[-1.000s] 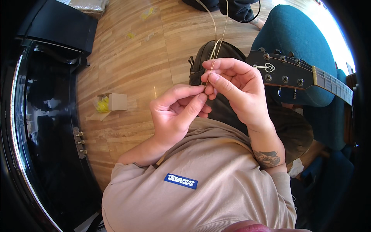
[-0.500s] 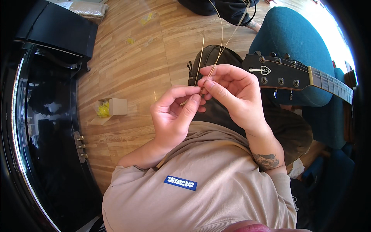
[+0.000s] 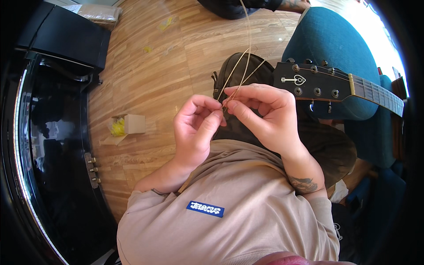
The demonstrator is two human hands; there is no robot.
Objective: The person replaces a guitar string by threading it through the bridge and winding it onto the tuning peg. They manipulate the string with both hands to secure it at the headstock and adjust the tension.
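Thin golden guitar strings (image 3: 249, 44) run up from between my fingers, bending and crossing above my hands. My left hand (image 3: 196, 121) pinches the strings between thumb and forefinger. Close against it, my right hand (image 3: 265, 108) also pinches them, its forefinger stretched along the strings. The spot where the strings meet is partly hidden by my fingertips. To the right of my hands, a guitar's black headstock (image 3: 304, 81) with several tuning pegs rests against a teal chair (image 3: 335, 44).
A black piano (image 3: 57, 128) stands along the left. On the wooden floor (image 3: 154, 92) sits a small opened cardboard box (image 3: 134, 124) holding yellow packets; more yellow scraps lie farther off. A dark bag or cloth (image 3: 243, 66) is beyond my hands. At the top, another person's arm and dark clothing (image 3: 229, 9) show.
My hands have shifted slightly left and down, still pinching the strings. The strings have swung into a different crossing above them. The other person's limb at the top has moved.
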